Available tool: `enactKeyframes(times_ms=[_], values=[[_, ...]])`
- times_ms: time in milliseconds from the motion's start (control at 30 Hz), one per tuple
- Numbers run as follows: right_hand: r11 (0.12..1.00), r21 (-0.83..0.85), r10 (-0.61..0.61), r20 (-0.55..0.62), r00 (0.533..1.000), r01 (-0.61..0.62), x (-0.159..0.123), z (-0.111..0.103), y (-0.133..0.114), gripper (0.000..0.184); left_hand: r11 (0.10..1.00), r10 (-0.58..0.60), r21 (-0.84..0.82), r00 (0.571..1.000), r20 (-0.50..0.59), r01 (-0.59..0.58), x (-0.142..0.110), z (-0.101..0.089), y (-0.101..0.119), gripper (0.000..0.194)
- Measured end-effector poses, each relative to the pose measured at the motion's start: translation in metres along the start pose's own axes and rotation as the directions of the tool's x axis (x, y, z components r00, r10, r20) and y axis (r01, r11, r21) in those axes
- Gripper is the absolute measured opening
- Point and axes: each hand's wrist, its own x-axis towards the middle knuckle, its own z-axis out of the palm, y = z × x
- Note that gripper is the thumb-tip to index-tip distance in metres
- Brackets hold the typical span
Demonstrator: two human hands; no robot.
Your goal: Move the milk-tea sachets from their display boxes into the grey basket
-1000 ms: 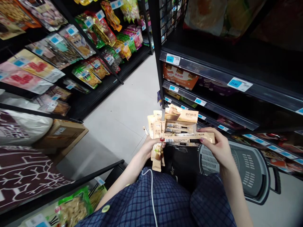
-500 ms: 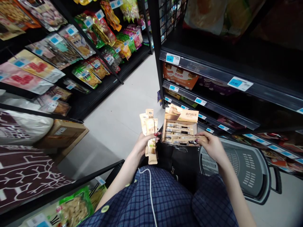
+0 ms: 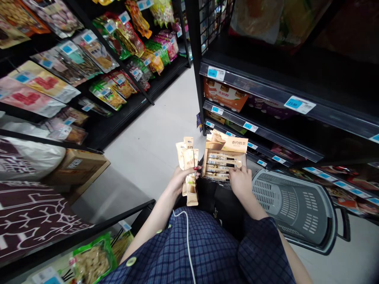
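Several slim beige milk tea sachets [image 3: 189,159] stand fanned out in my left hand [image 3: 179,180], its thumb pressed across their front. Beside them is an opened milk tea box [image 3: 227,145] with a raised printed flap; the fingers of my left hand reach toward its left edge. Inside the box lies a row of like sachets [image 3: 217,162], stacked one below another. My right hand [image 3: 242,185] is over the box's lower right part, its bent fingers pressed on a sachet there. Those fingers hide the sachet's right end.
A grey plastic basket [image 3: 296,205] with a black handle stands on the floor at the right. Black shelves [image 3: 260,90] with price tags rise in front and to the right. Bagged snacks [image 3: 109,94] hang at the left, near a cardboard box [image 3: 77,165]. A white cord [image 3: 189,244] runs down the checked clothing.
My right hand has moved left, from the box's right edge onto the sachets inside. The sachet end that stuck out at the right no longer shows. My left hand has barely moved.
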Motion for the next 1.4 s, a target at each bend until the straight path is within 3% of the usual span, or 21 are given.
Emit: enactKeyframes(times_ms=[233,333,400,467,500,600,667,733,867,1000,1100,1167,1233,1333,1400], values=[[1.0,-0.003,-0.01,-0.041,0.999,0.01,0.002,0.022,-0.004,0.02,1.0,-0.013,0.012,1.0,-0.015,0.013,-0.001,-0.001,-0.001,0.021],[0.995,0.1,-0.017,-0.087,0.996,0.025,0.0,0.012,0.001,0.019,1.0,-0.01,0.009,1.0,-0.017,0.01,0.0,-0.002,-0.002,0.021],[0.964,0.255,-0.039,-0.144,0.989,0.075,-0.001,-0.002,0.006,0.021,1.0,-0.015,0.011,1.0,-0.004,0.015,-0.001,-0.002,-0.001,0.023],[0.862,0.496,-0.018,-0.183,0.983,0.108,0.0,-0.019,0.008,0.023,0.999,-0.037,0.024,0.999,0.032,0.036,-0.003,0.0,-0.001,0.026],[0.771,0.628,0.014,-0.182,0.983,0.105,0.002,-0.027,0.008,0.024,0.998,-0.059,0.041,0.997,0.058,0.056,-0.004,0.002,0.0,0.028],[0.405,0.911,0.063,-0.109,0.992,0.075,0.008,-0.045,0.0,0.026,0.986,-0.129,0.126,0.978,0.163,0.109,-0.009,0.012,-0.003,0.034],[0.235,0.97,0.025,-0.072,0.997,0.064,0.013,-0.05,-0.008,0.029,0.974,-0.171,0.19,0.956,0.238,0.126,-0.011,0.02,-0.008,0.038],[0.22,0.974,0.018,-0.06,0.998,0.054,0.015,-0.05,-0.016,0.028,0.965,-0.183,0.233,0.939,0.29,0.116,-0.011,0.027,-0.014,0.04],[0.33,0.941,0.045,-0.1,0.994,0.08,0.015,-0.045,-0.022,0.025,0.961,-0.158,0.266,0.94,0.303,0.076,-0.01,0.034,-0.025,0.045],[0.26,0.963,0.024,-0.075,0.997,0.067,0.01,-0.039,-0.015,0.021,0.964,-0.215,0.227,0.913,0.346,0.141,-0.012,0.033,-0.029,0.048],[0.2,0.98,0.116,-0.031,0.993,0.007,0.005,-0.042,-0.006,0.028,0.964,-0.253,0.179,0.893,0.371,0.199,-0.013,0.03,-0.027,0.049],[0.147,0.989,0.209,-0.02,0.978,-0.012,0.002,-0.047,0.002,0.03,0.959,-0.276,0.162,0.891,0.36,0.232,-0.014,0.027,-0.025,0.049],[0.039,0.999,0.249,-0.031,0.968,0.022,0.0,-0.056,0.011,0.028,0.949,-0.312,0.157,0.877,0.365,0.273,-0.015,0.021,-0.022,0.05],[-0.162,0.971,0.218,-0.14,0.966,0.177,-0.005,-0.068,0.022,0.026,0.927,-0.374,0.159,0.822,0.429,0.339,-0.015,0.009,-0.021,0.048],[-0.236,0.926,0.202,-0.249,0.947,0.294,-0.011,-0.075,0.026,0.028,0.914,-0.401,0.15,0.791,0.463,0.376,-0.016,0.004,-0.021,0.045]])
